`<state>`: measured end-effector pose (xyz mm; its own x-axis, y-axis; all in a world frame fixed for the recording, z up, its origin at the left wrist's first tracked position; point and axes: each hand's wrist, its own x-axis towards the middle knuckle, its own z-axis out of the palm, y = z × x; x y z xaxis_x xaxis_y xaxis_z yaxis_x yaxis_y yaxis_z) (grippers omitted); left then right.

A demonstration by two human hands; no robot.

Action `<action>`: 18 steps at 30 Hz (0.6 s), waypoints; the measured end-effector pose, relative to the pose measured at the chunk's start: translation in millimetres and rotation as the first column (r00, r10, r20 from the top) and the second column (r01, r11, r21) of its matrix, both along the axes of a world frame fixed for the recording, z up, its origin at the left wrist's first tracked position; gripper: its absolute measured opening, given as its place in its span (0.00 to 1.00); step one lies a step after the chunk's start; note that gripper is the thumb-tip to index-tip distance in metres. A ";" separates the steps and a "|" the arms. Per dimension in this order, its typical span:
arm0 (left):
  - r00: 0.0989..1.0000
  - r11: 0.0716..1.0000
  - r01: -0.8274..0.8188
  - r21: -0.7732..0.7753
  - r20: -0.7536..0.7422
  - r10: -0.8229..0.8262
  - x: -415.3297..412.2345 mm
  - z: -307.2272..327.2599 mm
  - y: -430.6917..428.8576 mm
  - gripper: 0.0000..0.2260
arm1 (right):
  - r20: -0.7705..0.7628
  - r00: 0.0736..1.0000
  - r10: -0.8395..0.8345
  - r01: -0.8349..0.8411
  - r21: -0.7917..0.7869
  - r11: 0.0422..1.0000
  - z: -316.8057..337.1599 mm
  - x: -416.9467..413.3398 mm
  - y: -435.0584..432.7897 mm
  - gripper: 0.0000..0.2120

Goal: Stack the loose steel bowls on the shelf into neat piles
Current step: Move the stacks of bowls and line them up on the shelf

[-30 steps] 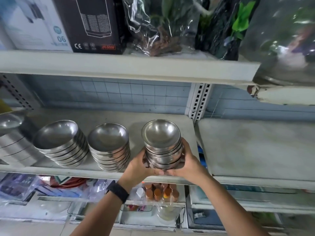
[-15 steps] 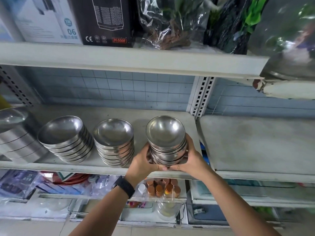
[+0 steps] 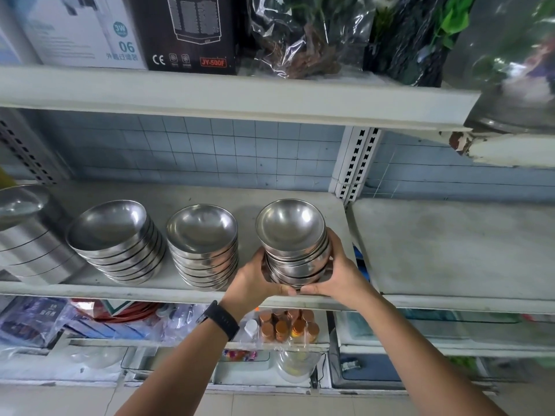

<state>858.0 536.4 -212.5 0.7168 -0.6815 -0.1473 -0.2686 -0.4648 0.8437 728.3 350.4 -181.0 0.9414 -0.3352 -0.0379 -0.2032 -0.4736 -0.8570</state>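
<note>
A pile of small steel bowls [image 3: 290,226] stands near the front right of the grey shelf [image 3: 246,196]. My left hand [image 3: 255,283] grips its lower left side and my right hand [image 3: 339,274] grips its lower right side, thumbs nearly meeting in front. To the left stands a second pile of bowls [image 3: 201,244], then a wider pile of bowls [image 3: 112,238] leaning a little to the left. The backs of all piles are hidden.
A stack of larger steel containers [image 3: 27,235] sits at the far left. A slotted upright post [image 3: 354,163] divides this shelf from a bare shelf [image 3: 450,244] on the right. Boxes and bagged plants fill the shelf above; small bottles [image 3: 288,325] sit below.
Both hands have kept their hold on the right pile, which sits a little further back on the shelf. The camera has shifted slightly.
</note>
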 end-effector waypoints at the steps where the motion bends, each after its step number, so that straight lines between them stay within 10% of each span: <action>1: 1.000 1.000 0.003 0.009 0.005 -0.004 0.2 0.9 -0.6 0.49 | 0.000 1.000 0.002 -0.002 0.003 1.000 0.0 -0.3 0.1 0.60; 18: 0.999 0.999 0.034 0.018 0.003 -0.034 -0.3 12.3 -0.5 0.49 | -0.053 0.997 -0.065 0.067 0.044 0.997 1.1 -9.0 -0.5 0.66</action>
<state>857.7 535.9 -200.3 0.6940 -0.7026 -0.1570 -0.2873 -0.4702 0.8345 719.3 349.8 -180.0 0.9137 -0.3933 -0.1023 -0.2768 -0.4179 -0.8653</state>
